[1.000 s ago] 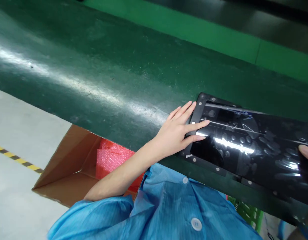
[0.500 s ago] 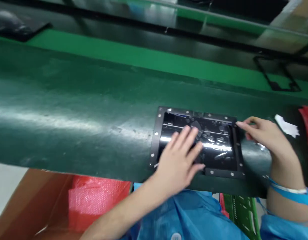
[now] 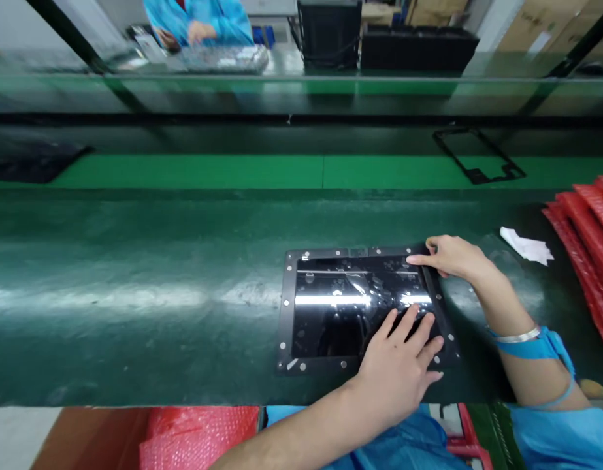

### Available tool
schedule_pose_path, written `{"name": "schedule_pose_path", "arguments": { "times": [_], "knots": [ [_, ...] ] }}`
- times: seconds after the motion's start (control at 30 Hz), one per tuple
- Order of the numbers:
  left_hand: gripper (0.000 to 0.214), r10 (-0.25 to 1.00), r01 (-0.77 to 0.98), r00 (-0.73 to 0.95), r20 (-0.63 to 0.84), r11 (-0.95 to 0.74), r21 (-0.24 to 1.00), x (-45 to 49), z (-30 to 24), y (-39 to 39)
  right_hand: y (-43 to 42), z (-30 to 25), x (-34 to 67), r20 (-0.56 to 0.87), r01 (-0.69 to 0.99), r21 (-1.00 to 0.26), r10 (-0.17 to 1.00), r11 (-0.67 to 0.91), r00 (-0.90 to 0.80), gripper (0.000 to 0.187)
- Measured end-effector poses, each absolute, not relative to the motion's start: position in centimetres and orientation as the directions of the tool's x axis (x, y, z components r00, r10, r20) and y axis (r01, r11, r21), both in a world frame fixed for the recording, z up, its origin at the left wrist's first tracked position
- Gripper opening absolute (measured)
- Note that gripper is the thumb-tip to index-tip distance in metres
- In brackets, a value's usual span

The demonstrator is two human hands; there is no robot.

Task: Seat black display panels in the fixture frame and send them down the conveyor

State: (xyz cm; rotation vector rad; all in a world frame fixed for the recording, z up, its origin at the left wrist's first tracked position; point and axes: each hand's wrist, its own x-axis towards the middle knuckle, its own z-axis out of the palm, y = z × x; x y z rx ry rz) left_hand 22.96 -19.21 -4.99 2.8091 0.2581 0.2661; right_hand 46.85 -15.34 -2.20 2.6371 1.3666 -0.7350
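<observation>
A flat black framed screen panel (image 3: 330, 326) lies on the green work surface in front of me. Its glossy face shows light streaks and bubble-like marks, and round silvery dots line its frame. My left hand (image 3: 399, 362) rests palm down on the lower right part of the panel, fingers spread. At the upper right corner, my right hand (image 3: 453, 258) holds the frame's edge, with one digit laid over the face and the others bent at the rim. Whether it also has film between its fingers cannot be made out.
A crumpled white scrap (image 3: 526, 247) and a stack of red bubble-wrap pouches (image 3: 585, 241) lie to the right. A thin black frame (image 3: 477, 175) rests at the back. Red bubble wrap (image 3: 198, 437) shows below the front edge. A person in blue (image 3: 198, 29) works beyond the rail.
My left hand has slid right across the panel, from its left-middle part to the lower right. My right hand stays by the upper right corner, now lying over it. The view has levelled and lifted.
</observation>
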Motion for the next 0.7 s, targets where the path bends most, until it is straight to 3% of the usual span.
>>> {"name": "schedule_pose_path", "arguments": {
  "times": [0.17,0.33,0.43,0.6,0.7],
  "knots": [
    [0.048,0.186,0.108,0.971,0.151,-0.903,0.416,22.2,-4.2,-17.1,-16.8,-3.4,45.7,-0.297,0.792,-0.23,0.815,-0.566,0.497,0.05],
    [0.06,0.578,0.521,0.808,0.11,-0.789,0.325,22.0,-3.8,-12.4,-17.9,-5.8,46.1,-0.152,0.732,-0.385,0.821,-0.562,0.55,0.058],
    [0.064,0.616,0.564,0.777,0.132,-0.773,0.29,22.4,-4.0,-10.8,-18.2,-6.5,46.6,-0.115,0.673,-0.499,0.811,-0.547,0.574,0.063],
    [0.047,0.7,0.575,0.698,0.152,-0.675,0.462,22.8,-3.7,-10.4,-18.2,-6.2,46.3,-0.171,0.589,-0.578,0.789,-0.565,0.59,0.062],
    [0.041,0.715,0.493,0.644,0.272,-0.66,0.566,22.4,-3.2,-10.8,-18.2,-6.4,45.9,-0.177,0.495,-0.717,0.815,-0.49,0.552,0.055]
  ]
}}
